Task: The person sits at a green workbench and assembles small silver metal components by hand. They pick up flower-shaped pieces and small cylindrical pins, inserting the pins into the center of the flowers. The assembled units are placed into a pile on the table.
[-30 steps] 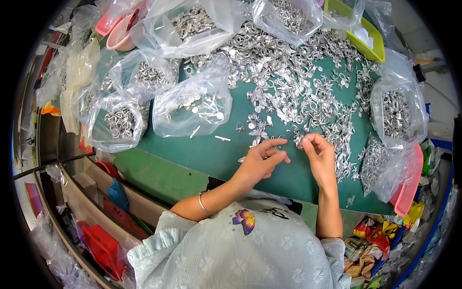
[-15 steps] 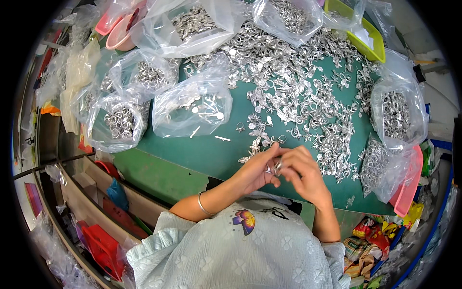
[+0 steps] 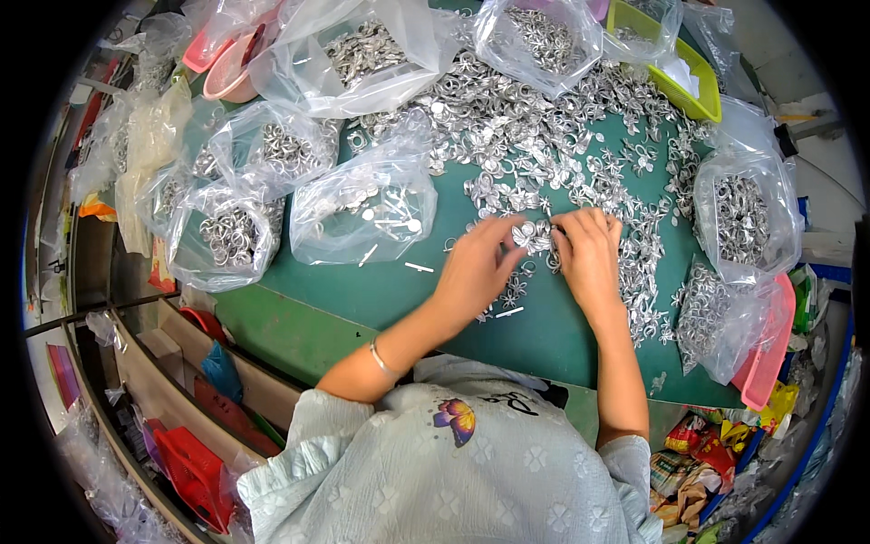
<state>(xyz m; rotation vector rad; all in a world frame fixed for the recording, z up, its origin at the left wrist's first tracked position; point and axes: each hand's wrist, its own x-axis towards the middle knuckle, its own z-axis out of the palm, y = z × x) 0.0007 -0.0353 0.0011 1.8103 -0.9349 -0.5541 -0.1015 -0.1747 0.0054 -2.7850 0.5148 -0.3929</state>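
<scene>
Both my hands are on the green table at a loose pile of silver-coloured metal pieces. My left hand [image 3: 482,258] is on the pile's left side, thumb apart from bent fingers. My right hand [image 3: 587,249] is bent over its right side, fingertips down among the pieces. Between them lies a small cluster of shiny flower-like metal pieces [image 3: 533,238], touched from both sides. Neither hand visibly lifts a piece; some fingertips are hidden. A few ring-like pieces [image 3: 515,288] and a short white stick [image 3: 509,312] lie nearer to me.
The large heap of metal pieces [image 3: 507,118] spreads beyond my hands and rightward. Clear plastic bags of rings [image 3: 228,238] stand left; another bag [image 3: 743,218] stands right. A yellow-green basket [image 3: 693,100] is at the far right, a pink tray [image 3: 767,349] by the right edge.
My hands were together near my body, fingers working at a small shiny piece. They have moved forward and apart, down onto the metal pieces. The white stick near me now shows.
</scene>
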